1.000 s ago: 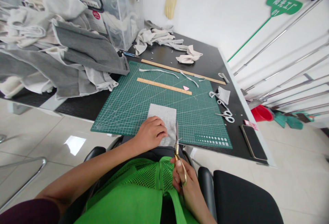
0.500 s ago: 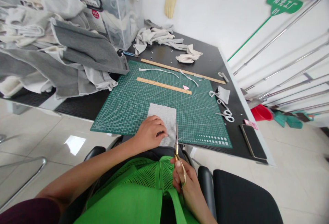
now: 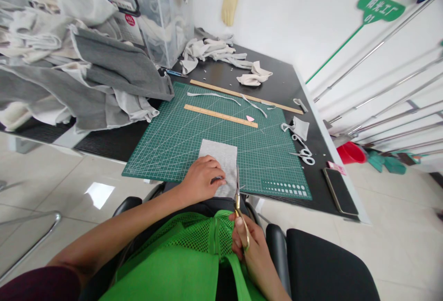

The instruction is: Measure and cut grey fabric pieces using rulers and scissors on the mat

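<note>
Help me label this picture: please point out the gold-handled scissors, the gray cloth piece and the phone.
Gold-handled scissors (image 3: pixel 237 202): head view, on the gold shank below the blades.
Gray cloth piece (image 3: pixel 227 159): head view, on its uncovered upper part.
Phone (image 3: pixel 340 191): head view, mid-screen.

Grey fabric rectangle (image 3: pixel 227 160) on green mat (image 3: pixel 162 144); gold-handled scissors (image 3: pixel 237 202) along right edge.

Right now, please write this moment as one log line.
left hand: on cloth | right hand: holding gold scissors at cloth's right edge | mat: partly under cloth
</note>
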{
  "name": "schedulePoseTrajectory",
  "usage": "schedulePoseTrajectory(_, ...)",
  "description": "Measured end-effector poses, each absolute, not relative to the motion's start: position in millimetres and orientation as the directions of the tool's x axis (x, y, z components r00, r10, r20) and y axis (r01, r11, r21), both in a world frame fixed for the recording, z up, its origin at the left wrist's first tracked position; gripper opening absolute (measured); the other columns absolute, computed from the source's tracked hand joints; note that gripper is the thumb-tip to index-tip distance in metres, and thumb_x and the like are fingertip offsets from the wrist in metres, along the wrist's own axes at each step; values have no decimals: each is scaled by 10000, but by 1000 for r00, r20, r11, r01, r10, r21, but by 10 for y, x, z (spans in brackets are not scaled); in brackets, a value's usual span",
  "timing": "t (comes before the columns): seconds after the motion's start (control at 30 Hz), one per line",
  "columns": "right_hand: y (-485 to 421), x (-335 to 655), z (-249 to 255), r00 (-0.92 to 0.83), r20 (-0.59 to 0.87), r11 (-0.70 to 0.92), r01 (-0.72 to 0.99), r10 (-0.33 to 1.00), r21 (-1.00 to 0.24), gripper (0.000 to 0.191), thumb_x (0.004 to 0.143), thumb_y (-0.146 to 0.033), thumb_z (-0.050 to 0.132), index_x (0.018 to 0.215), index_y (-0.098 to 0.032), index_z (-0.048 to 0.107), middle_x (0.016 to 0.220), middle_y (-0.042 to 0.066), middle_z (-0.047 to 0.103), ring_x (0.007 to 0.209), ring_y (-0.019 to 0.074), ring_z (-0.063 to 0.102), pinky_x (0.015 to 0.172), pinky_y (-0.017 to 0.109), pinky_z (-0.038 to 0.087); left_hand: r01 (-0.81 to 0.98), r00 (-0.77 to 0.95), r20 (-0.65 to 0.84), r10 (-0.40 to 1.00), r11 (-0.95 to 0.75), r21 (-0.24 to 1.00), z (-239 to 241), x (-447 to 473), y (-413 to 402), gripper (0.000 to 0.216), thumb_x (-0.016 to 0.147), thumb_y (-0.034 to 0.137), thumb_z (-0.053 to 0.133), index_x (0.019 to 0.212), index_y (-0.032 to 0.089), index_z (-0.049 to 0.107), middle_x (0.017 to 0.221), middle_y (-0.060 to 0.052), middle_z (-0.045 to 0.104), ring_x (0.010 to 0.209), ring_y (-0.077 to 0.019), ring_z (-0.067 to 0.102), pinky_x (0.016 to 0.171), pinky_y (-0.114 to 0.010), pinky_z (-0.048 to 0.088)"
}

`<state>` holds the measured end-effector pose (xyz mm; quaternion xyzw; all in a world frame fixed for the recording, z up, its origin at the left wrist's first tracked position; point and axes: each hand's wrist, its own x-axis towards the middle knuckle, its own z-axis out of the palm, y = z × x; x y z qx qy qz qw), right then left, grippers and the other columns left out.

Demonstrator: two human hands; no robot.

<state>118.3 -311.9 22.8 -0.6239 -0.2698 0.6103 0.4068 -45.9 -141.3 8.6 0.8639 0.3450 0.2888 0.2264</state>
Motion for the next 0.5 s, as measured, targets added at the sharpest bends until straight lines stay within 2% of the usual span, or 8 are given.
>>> schedulePoseTrajectory(0.1,-3133,1186,219,104,-529,-515,-134,843,-847,505,874,-700,594,901,-196,589,564,-83,358,441,66,289,414,218,204,463,604,339,721,-664,587,89,-464,-1414,100,867,290,751,955,251,777,901,-14,722,989,-226,582,872,-390,451)
schedulePoseTrajectory(0.33,-3145,1177,199,120,-519,-504,-137,846,-853,512,878,-686,600,939,-178,618,557,-83,366,452,70,299,426,220,218,462,608,329,722,-660,593,90,-461,-1412,91,899,313,720,880,257,789,887,-3,725,987,-216,573,870,-376,439)
schedulePoseTrajectory(0.5,-3163,1184,145,102,-533,-508,-200,840,-838,480,889,-652,614,964,-178,627,570,-81,367,463,67,280,426,219,200,452,611,343,714,-670,590,81,-456,-1411,111,919,306,696,870,263,785,889,3,724,983,-209,574,868,-372,435)
